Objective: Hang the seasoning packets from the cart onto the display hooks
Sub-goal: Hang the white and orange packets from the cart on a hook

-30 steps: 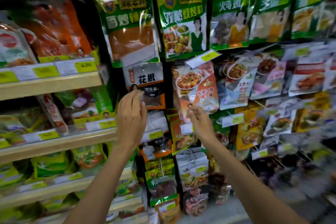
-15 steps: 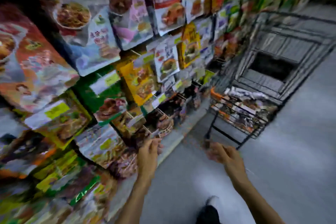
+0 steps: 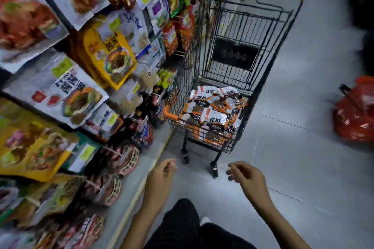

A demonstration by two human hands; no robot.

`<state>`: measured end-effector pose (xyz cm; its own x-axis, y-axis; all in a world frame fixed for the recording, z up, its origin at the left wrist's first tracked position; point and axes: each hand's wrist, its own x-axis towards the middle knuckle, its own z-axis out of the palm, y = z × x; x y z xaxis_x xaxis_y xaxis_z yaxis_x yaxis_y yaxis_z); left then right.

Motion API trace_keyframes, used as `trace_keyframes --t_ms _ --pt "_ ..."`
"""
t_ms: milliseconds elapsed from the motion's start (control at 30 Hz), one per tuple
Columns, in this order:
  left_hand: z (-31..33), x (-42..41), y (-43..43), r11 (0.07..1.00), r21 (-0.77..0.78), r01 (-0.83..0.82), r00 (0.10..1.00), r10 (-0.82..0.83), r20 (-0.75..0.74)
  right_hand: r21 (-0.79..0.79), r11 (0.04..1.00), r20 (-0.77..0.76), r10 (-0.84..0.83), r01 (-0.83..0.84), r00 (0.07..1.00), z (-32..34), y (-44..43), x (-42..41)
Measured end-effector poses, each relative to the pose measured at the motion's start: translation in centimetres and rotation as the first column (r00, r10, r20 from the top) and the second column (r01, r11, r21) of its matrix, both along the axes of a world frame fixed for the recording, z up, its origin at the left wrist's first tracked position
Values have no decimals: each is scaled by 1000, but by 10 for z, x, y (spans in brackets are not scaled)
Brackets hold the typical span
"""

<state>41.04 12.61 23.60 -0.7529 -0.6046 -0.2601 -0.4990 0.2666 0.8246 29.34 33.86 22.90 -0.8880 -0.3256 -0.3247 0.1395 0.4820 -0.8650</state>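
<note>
- Left hand [image 3: 162, 176]: low in the near centre, over the floor. Fingers loosely curled, thumb near the fingertips, holding nothing.
- Right hand [image 3: 245, 178]: level with the left hand and well apart from it, to its right. Fingers slack and slightly bent, pointing left, holding nothing.
- Cart [image 3: 249, 20]: black wire, orange trim at the corners, standing on the floor beyond both hands. Its left side is just beside the display. Neither hand touches it.
- Seasoning packets [image 3: 212, 111]: a loose pile in the bottom of the cart basket, at its near end. They are white and orange with dark lettering and lie flat, overlapping each other.
- Display [image 3: 113, 56]: fills the left side, from near to far. Many colourful food packets hang in rows with yellow-green price tags [image 3: 60, 68] in front. The hooks themselves are mostly too blurred to make out.
- Floor [image 3: 293, 147]: grey tiles.
- Red bag [image 3: 356, 115]: on the floor at the far right edge, well apart from the cart.
- Dark trousers [image 3: 182, 224] and a pale shoe tip [image 3: 205, 219]: at the bottom, between the forearms.
</note>
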Motion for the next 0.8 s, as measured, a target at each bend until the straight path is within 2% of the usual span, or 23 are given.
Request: trace_keyframes --t_ms 267,400,533,633,700,800 --pt "-15 -144 -72 967 -141 212 977 -206 53 49 980 50 -193 191 980 -26 -43 -104" --pt "-22 -218 -118 948 -132 289 957 -282 68 99 950 48 -302 296 952 -45 -68 -156" --pt "-35 -284 -161 929 -281 241 970 -241 37 118 918 88 -390 380 916 -75 -97 -207" --pt "-56 -325 -186 904 -393 169 985 -144 93 156 900 152 -429 407 890 -112 -115 -239" --pt "-75 -348 -198 900 -404 163 981 -102 167 211 894 190 -434 395 881 -143 -125 -255" --pt "-107 -368 -209 922 -333 197 962 -115 249 313 902 271 -386 298 882 -192 -136 -268"
